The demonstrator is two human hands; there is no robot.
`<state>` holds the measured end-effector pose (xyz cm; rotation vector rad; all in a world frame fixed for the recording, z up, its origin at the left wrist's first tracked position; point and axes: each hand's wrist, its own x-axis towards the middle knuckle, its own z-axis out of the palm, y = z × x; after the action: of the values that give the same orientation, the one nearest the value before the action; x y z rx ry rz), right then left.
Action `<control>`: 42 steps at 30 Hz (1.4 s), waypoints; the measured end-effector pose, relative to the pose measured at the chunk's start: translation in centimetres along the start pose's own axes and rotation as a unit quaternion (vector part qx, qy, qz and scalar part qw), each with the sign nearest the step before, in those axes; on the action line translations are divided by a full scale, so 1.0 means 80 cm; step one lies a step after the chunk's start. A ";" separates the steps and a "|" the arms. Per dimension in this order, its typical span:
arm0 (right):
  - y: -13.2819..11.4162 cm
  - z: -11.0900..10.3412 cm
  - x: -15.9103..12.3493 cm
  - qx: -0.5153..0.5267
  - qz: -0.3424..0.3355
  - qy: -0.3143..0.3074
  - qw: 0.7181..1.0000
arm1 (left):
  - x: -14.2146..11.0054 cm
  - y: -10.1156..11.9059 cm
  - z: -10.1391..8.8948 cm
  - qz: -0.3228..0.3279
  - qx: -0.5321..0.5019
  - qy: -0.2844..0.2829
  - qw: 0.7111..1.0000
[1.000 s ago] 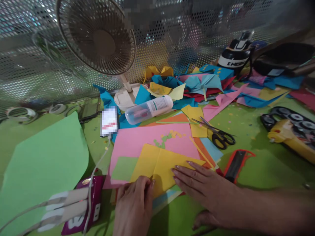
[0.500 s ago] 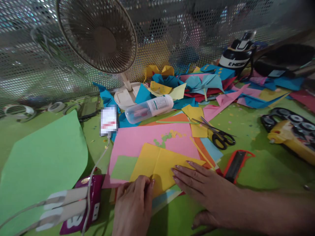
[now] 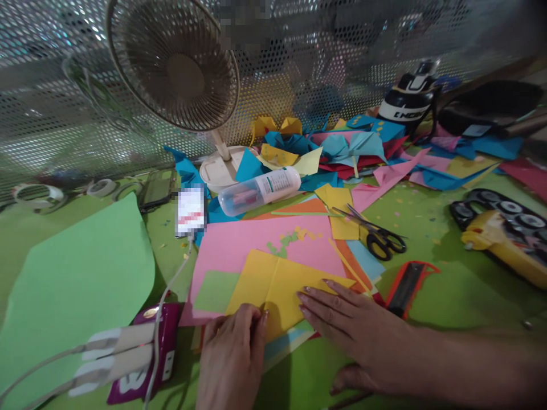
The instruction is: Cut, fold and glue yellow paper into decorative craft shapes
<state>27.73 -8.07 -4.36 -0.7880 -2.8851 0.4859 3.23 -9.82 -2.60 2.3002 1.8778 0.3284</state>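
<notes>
A yellow sheet of paper [image 3: 284,285] with a crease line lies over a pink sheet [image 3: 235,242]. My left hand [image 3: 235,347] has its fingers curled together at the sheet's near edge, gripping the paper there; the fingertips are partly hidden. Flat on the right part of the yellow paper rests my right hand [image 3: 348,316], fingers stretched out and thumb apart. A small green paper piece [image 3: 216,290] lies on the pink sheet left of the yellow one. Green and yellow confetti bits [image 3: 284,242] are scattered beyond it.
Black scissors [image 3: 380,239] and a red-framed cutter [image 3: 408,290] lie to the right, near a yellow glue gun [image 3: 491,233]. A clear bottle [image 3: 260,191], fan [image 3: 183,82] and folded papers [image 3: 350,145] stand behind. Left are a green sheet [image 3: 85,262] and purple power strip [image 3: 168,324].
Both hands and the yellow paper stay almost in place. The camera view has shifted slightly; nothing was picked up or released.
</notes>
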 end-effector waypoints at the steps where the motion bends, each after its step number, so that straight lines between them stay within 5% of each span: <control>1: 0.000 0.000 0.000 0.000 -0.001 -0.003 1.000 | 0.000 0.000 -0.001 0.004 0.004 -0.002 1.000; 12: 0.000 -0.004 0.000 0.026 -0.008 -0.015 1.000 | 0.002 0.006 -0.006 0.013 0.060 0.002 0.998; 15: -0.001 -0.006 0.001 0.031 0.001 -0.033 0.999 | -0.002 0.010 -0.006 0.014 0.089 0.064 0.994; 18: -0.003 -0.007 0.001 0.031 0.006 -0.041 0.999 | -0.011 0.019 -0.002 0.103 0.122 0.129 0.979; 21: -0.006 -0.008 0.001 0.026 0.016 -0.048 0.998 | -0.022 0.028 0.003 0.243 0.102 0.043 0.964; 23: -0.007 -0.007 0.000 0.022 0.022 -0.049 0.998 | -0.029 0.031 0.006 0.272 0.082 -0.016 0.959; 35: -0.008 -0.005 -0.002 0.000 0.022 -0.048 0.999 | -0.033 0.027 0.009 0.247 0.016 -0.111 0.963; 42: -0.004 -0.006 -0.030 -0.098 0.056 -0.011 0.994 | -0.032 0.022 0.008 0.249 0.023 -0.121 0.961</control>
<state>29.71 -9.38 -3.82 -0.9833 -2.9524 0.2234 4.62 -12.64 -2.95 2.6782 1.1904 0.0496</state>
